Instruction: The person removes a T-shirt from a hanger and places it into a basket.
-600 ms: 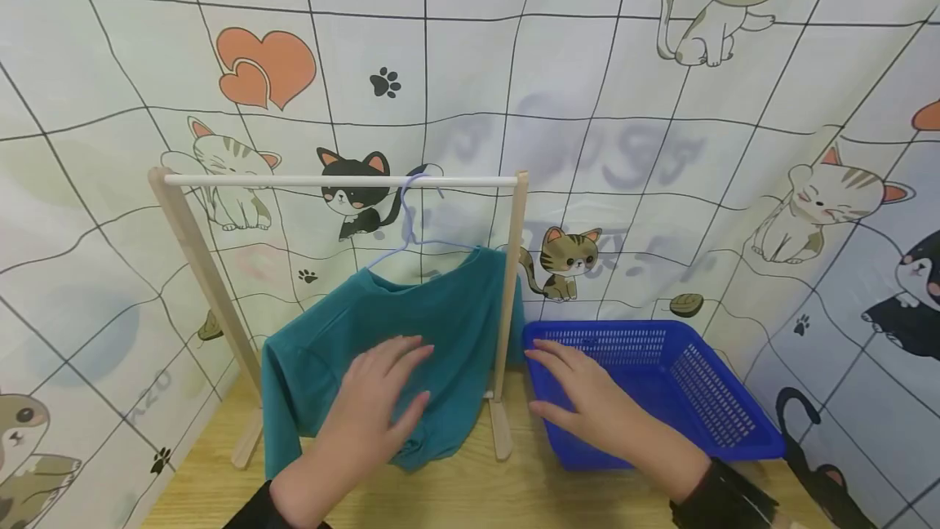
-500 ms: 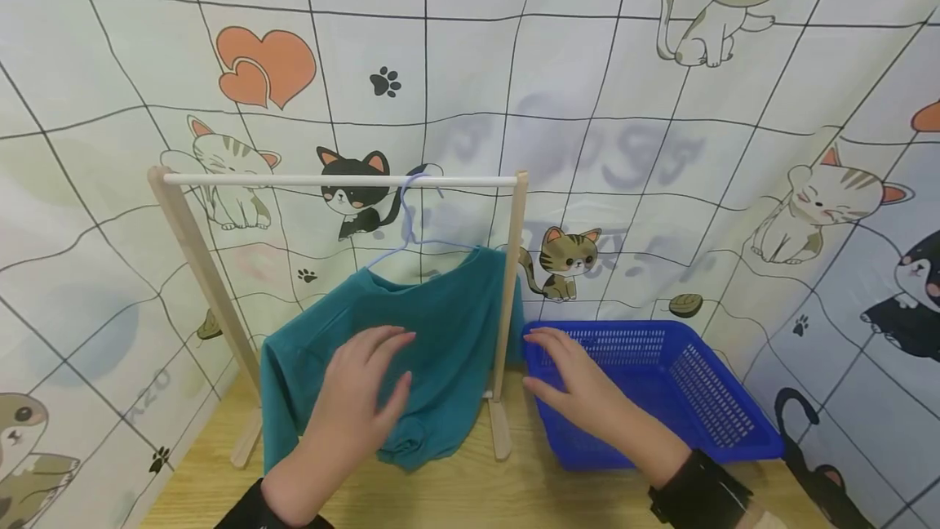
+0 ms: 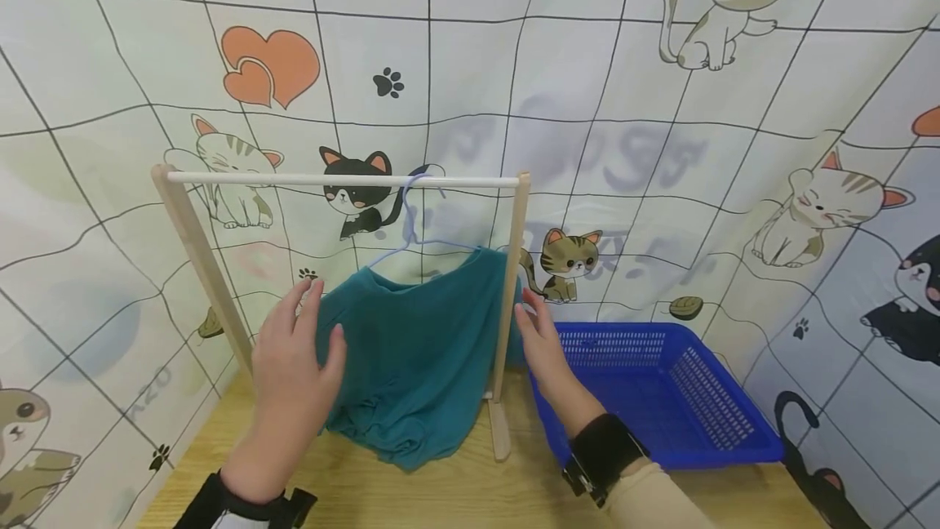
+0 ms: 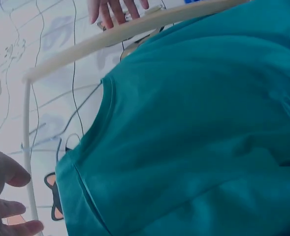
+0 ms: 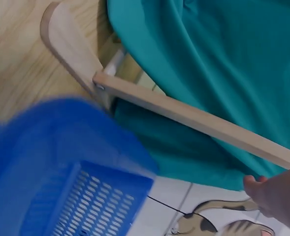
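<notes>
A teal long-sleeved shirt (image 3: 419,349) hangs on a thin lilac hanger (image 3: 409,235), hooked over the white bar (image 3: 294,180) of a small wooden rack. My left hand (image 3: 297,357) is raised before the shirt's left side, fingers spread and holding nothing; it hides part of the sleeve and the rack's left post. Beside the right post (image 3: 512,292), my right hand (image 3: 542,337) is up with relaxed fingers, close to the shirt's right sleeve; whether it touches the cloth I cannot tell. In the left wrist view, the shirt's neckline (image 4: 105,105) faces the left hand (image 4: 9,196).
A blue plastic basket (image 3: 734,455) with slotted walls stands to the right of the rack on the wooden table (image 3: 396,504). Behind is a white sheet (image 3: 470,64) printed with grid lines and cats. The rack's right foot (image 3: 499,431) points forward.
My left hand has moved left and up, away from the shirt's middle. My right hand has risen and shifted from over the basket's edge toward the right post.
</notes>
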A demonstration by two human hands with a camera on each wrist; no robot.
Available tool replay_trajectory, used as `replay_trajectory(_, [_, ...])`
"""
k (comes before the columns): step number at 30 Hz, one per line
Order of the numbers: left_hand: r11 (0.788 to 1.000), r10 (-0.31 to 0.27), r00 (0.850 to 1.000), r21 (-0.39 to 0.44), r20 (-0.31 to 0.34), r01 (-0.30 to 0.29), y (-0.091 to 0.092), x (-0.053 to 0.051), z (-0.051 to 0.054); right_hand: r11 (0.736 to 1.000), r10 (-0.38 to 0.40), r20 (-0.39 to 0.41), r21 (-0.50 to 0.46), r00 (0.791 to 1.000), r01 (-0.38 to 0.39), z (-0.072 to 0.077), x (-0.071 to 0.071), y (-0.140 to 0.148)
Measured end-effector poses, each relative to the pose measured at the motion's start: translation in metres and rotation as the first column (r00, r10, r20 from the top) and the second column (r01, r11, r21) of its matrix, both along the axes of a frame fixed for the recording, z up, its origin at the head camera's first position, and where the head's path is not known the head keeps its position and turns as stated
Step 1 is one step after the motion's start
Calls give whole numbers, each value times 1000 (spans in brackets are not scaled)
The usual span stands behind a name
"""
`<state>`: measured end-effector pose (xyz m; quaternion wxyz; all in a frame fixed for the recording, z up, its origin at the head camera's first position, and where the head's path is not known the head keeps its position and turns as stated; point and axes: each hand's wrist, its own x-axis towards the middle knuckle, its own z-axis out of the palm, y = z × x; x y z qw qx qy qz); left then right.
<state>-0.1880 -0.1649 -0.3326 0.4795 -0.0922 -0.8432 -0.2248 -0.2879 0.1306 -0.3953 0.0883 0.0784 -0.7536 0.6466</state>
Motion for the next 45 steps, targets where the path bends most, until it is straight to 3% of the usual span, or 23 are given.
replay_trajectory(6, [999,44,992,-2,121,-44,-11,1,-2,993,-33,30,-109,999,36,8,-2,-16])
replay_trajectory(13, [997,67,989,-32,129,-64,-17,-5,-8,993,-77,19,-89,997,79,1,-13,-22])
replay_trajectory(20, [996,89,983,-30,162,-85,-16,-8,-6,992,-96,4,-76,995,96,0,-18,-21])
replay_trajectory(24, [998,69,976,-12,208,-68,-16,-9,-5,992,-119,5,-39,993,119,0,-19,-20])
replay_trajectory(32, [995,-46,958,99,281,19,-16,-8,-6,992,-124,3,-27,992,124,1,-19,-20])
replay_trajectory(38, [984,-47,962,176,268,-1,-13,-6,-8,993,-116,-31,-27,993,115,1,-20,-19])
replay_trajectory(45, [964,7,994,263,110,-36,-11,-6,-8,993,-113,-25,-18,993,112,3,-19,-18])
